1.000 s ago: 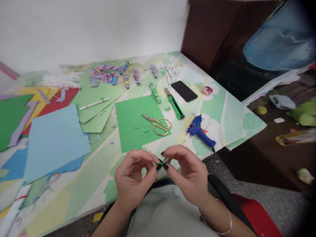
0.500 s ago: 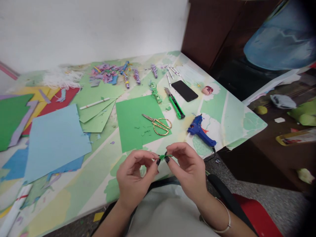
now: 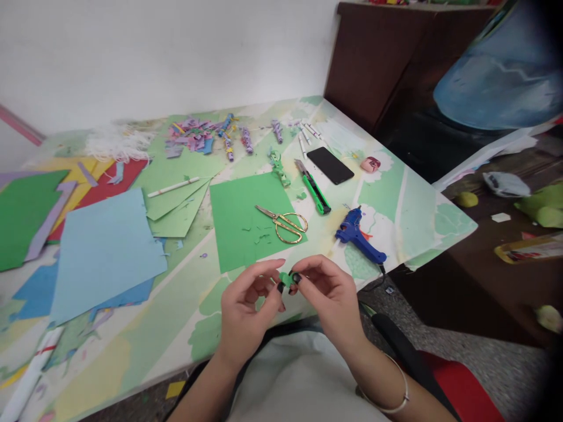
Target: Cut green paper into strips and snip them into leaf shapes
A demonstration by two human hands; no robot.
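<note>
Between my fingertips is a small green foam or paper piece (image 3: 285, 279), held close above the table's front edge. My left hand (image 3: 253, 305) pinches its left side with thumb and fingers. On the other side, my right hand (image 3: 328, 293) pinches it too. Just beyond lies a green sheet (image 3: 237, 205) with tiny green scraps on it. Gold-handled scissors (image 3: 284, 225) rest partly on that sheet, blades pointing to the back left. A blue glue gun (image 3: 358, 234) lies to the right of my hands.
A green box cutter (image 3: 314, 190), a black phone (image 3: 329, 164) and a green curled figure (image 3: 278, 167) lie farther back. Coloured sheets (image 3: 109, 252) cover the left side. Scraps (image 3: 193, 135), white string (image 3: 116, 140) and several markers (image 3: 308, 133) are at the back.
The green piece has turned from edge-on to show a rounder, flatter face. Both hands keep their pinch; the left has shifted slightly right. The whole view has moved a little.
</note>
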